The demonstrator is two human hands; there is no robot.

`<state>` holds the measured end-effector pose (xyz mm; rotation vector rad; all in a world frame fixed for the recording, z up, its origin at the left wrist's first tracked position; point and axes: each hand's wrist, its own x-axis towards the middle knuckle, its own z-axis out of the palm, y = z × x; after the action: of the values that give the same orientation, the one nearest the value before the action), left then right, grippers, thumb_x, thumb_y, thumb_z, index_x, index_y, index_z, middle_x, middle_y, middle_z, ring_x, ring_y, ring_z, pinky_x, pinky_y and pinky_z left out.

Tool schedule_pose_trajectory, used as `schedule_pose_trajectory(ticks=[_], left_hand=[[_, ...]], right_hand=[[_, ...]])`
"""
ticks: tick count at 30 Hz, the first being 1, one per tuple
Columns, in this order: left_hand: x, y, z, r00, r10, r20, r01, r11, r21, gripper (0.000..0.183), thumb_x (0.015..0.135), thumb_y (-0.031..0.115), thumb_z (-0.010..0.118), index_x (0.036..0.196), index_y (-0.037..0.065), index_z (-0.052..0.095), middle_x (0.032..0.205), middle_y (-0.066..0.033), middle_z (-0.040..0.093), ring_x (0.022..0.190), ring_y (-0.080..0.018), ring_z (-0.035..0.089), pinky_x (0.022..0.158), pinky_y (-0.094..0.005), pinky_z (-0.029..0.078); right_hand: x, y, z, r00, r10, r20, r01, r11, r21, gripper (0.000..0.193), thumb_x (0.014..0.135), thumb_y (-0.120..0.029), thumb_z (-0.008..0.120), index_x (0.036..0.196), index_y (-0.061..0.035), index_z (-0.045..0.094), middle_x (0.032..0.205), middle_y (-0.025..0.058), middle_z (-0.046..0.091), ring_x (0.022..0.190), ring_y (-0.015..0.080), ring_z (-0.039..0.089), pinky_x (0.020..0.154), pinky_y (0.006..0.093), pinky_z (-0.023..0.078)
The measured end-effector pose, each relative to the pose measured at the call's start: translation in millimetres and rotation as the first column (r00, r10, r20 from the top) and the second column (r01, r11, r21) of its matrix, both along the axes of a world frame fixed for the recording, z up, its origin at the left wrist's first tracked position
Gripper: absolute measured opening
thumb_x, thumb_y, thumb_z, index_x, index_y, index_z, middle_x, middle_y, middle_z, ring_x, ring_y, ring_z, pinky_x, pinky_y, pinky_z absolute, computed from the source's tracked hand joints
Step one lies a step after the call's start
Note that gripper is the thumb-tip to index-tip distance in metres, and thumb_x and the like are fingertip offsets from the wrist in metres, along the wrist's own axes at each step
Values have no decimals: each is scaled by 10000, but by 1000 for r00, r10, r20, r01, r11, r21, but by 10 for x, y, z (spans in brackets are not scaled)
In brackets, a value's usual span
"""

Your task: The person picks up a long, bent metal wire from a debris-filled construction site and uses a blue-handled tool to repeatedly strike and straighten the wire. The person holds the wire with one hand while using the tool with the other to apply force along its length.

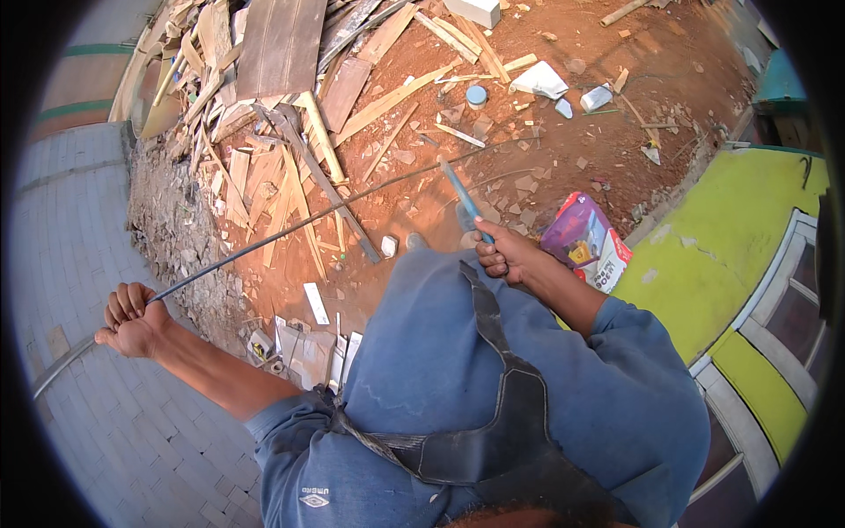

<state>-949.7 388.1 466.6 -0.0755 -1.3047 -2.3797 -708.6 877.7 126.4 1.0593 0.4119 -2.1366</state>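
Observation:
My left hand (134, 321) is wrapped round a long thin metal rod (233, 258), out to the left of my body. The rod slants from the far lower left up across the red dirt. In front of my body, my right hand (506, 251) grips a short blue bar-like tool (461, 192) near its lower end. Its tip points up and a little left and lies close to the rod; whether they touch I cannot tell. What kind of tool it is cannot be made out.
Scrap boards (282, 48) and splintered wood pile up ahead and left. A purple and red plastic package (576, 236) lies right of my right hand. Left is a paved surface (79, 220) with a rubble edge; right, a yellow-green wall (704, 229) with windows. A blue lid (476, 95) lies ahead.

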Motion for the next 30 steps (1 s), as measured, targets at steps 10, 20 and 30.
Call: schedule_pose_trajectory(ticks=[10, 20, 30], left_hand=[[719, 657, 97, 990, 72, -124, -83, 993, -83, 722, 998, 810, 312, 622, 194, 298, 572, 48, 260, 521, -112, 215, 430, -247, 210], [682, 651, -5, 980, 178, -82, -185, 979, -83, 694, 1022, 772, 359, 646, 196, 274, 582, 45, 249, 519, -112, 211, 429, -245, 207], [294, -260, -355, 937, 330, 111, -334, 942, 22, 707, 1035, 763, 279, 683, 152, 321, 594, 10, 273, 518, -141, 214, 429, -271, 206]], right_hand=[[-438, -402, -218, 995, 84, 55, -89, 991, 102, 402, 1051, -550, 593, 951, -174, 490, 605, -69, 399, 432, 54, 310, 380, 239, 240], [-521, -510, -395, 996, 84, 29, -85, 996, 33, 408, 1054, -551, 582, 905, -181, 498, 589, -62, 381, 426, 69, 298, 378, 258, 241], [-166, 174, 66, 979, 194, -68, -203, 964, -174, 418, 1080, -517, 557, 890, -147, 516, 575, -66, 407, 383, 21, 328, 299, 197, 269]])
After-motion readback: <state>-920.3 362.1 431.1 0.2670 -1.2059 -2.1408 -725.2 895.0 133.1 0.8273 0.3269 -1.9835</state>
